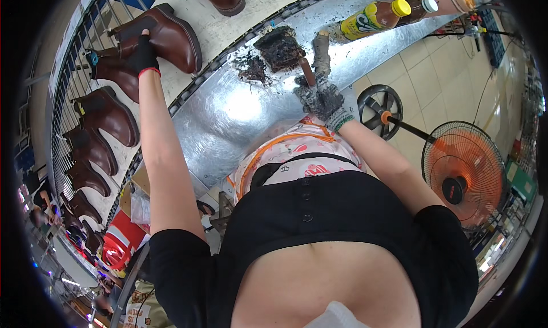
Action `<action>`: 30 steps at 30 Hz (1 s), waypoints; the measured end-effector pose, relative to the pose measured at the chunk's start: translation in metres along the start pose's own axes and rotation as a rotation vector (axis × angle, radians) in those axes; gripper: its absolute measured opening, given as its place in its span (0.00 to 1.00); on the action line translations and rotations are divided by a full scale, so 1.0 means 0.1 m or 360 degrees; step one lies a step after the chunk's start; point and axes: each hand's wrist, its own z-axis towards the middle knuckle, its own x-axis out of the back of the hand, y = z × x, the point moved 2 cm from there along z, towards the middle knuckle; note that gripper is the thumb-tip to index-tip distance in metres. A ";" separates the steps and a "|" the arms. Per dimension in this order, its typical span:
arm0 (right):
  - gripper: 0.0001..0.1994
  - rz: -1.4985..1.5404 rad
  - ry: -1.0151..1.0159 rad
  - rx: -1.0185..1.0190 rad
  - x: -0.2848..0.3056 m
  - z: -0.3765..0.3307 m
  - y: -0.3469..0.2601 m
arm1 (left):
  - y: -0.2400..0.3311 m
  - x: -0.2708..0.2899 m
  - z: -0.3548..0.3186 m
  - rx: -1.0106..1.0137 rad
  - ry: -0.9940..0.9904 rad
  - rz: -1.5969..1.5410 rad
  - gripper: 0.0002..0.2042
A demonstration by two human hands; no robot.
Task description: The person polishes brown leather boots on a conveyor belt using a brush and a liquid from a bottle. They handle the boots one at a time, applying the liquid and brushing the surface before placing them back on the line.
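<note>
My left hand [143, 55], in a black glove with a red cuff and a bare thumb tip, is closed on a dark brown ankle boot [177, 39] on the pale belt. Its other fingers are mostly hidden. At the metal table, my right hand [324, 98] wears a grey knit glove stained black. Its fingers wrap around a brown rod-like handle [307, 73], whose other end I cannot make out. A grey, smeared, stick-like piece [321, 53] rises beside that hand. Just beyond lies a black-stained, crumpled pad [279, 47] with dark smears around it.
More brown boots [108, 114] line the belt [200, 2] beside a wire rack [57, 119]. Two drink bottles, one yellow-capped [374, 19] and one white-capped [419, 11], lie at the table's far right. An orange fan [463, 174] stands to the right.
</note>
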 end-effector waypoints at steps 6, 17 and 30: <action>0.19 0.0196 -0.0010 -0.0082 -0.07 0.04 0.06 | 0.11 0.75 -0.70 -0.0562 -0.0007 -0.0013 0.21; 0.25 0.0423 0.0169 -0.0169 -0.12 0.01 0.09 | -0.15 1.56 -2.35 -0.0236 -0.0150 0.0510 0.31; 0.28 0.0356 -0.0163 -0.0330 0.24 -0.35 0.03 | 0.00 -0.42 -2.09 -0.0658 -0.0767 -0.0228 0.25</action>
